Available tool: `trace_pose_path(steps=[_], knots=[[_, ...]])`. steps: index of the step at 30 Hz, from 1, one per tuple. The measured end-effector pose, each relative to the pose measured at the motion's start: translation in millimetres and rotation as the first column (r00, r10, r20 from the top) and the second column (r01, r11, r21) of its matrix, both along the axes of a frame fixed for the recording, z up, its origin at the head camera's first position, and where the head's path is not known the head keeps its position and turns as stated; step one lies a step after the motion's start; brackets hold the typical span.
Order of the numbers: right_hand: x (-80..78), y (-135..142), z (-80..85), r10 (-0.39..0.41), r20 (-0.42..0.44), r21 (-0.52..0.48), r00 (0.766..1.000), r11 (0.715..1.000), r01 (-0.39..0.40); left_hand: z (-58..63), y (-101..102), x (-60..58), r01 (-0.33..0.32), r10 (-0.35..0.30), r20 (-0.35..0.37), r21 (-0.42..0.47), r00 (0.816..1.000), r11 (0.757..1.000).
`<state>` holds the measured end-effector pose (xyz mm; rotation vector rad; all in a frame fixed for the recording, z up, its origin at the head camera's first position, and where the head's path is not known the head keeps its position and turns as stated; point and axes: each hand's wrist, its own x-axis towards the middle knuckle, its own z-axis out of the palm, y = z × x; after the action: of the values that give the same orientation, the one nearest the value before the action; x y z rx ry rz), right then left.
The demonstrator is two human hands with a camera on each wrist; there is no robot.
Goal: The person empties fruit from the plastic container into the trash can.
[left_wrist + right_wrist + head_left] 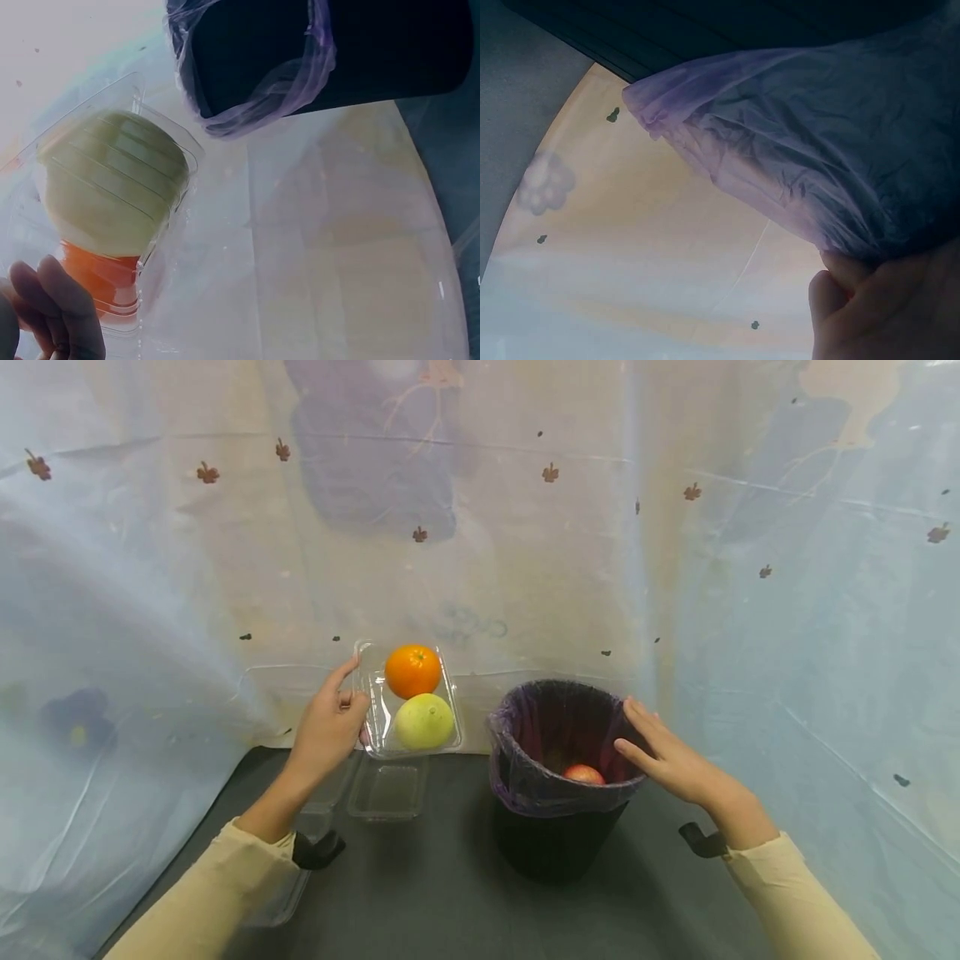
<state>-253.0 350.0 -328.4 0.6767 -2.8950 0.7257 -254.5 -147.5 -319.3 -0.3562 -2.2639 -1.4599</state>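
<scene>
On the left, my left hand point(330, 718) grips the side of a clear plastic container point(377, 706), raised and tilted toward the head camera. Inside it an orange point(412, 672) lies against a round yellow-green fruit point(424, 722); through the container's ribbed plastic, the left wrist view also shows the yellow-green fruit point(112, 180). A black bin point(555, 835) with a purple bag liner point(517, 781) stands to the right. My right hand point(671, 760) rests at its right rim, fingers mostly straight. A red fruit point(583, 774) shows inside the bin, partly hidden by the front rim.
Below the raised container, an empty clear container point(387, 789) sits on the dark table point(420, 893). More clear containers point(281, 902) lie partly hidden under the left forearm. A patterned plastic sheet point(510, 568) hangs behind and at both sides.
</scene>
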Motion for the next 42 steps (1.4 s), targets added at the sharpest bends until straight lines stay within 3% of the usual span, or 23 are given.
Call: trace_pose_path(steps=[22,33,42], knots=[[0.5,1,-0.4,-0.005,-0.004,0.001,1.000,1.000,0.005,27.5,20,-26.7,0.027,-0.027,-0.061,-0.015,0.998,1.000],[-0.2,1,-1.4,-0.003,-0.007,-0.010,1.000,1.000,0.003,42.1,34,-29.9,0.052,-0.051,-0.066,0.003,0.997,0.999],[-0.3,1,-1.5,-0.005,-0.005,-0.005,1.000,1.000,0.005,44.5,49,-32.2,0.085,-0.083,-0.079,0.013,0.993,0.996]])
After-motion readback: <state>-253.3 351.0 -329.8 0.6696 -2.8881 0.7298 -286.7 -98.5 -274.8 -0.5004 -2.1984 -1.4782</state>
